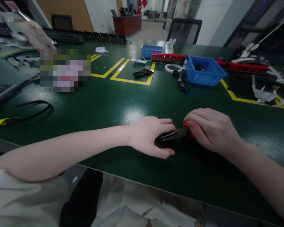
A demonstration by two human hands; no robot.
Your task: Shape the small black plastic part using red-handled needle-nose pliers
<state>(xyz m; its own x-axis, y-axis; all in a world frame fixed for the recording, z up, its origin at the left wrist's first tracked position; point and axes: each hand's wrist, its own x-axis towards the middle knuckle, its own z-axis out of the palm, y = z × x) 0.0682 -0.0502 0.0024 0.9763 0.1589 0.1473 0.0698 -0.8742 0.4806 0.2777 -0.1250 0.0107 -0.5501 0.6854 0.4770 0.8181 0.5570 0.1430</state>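
My right hand (pixel 211 130) is wrapped round the red handles of a pair of long-nose pliers (pixel 177 133). The metal jaws point left and reach a small rounded black piece (pixel 160 142). My left hand (pixel 149 134) grips that black piece against the green table, with thumb in front and fingers behind it. Whether the jaws are clamped on the piece or only touch it, I cannot tell. Much of the black piece is hidden by my left hand.
Farther back on the table (pixel 104 104) stands a blue bin (pixel 204 74) with dark parts inside. A white tape roll (pixel 173 68), crumpled black plastic (pixel 142 73) and a second blue bin (pixel 152 51) are nearby. Black cables (pixel 40 104) lie at the left.
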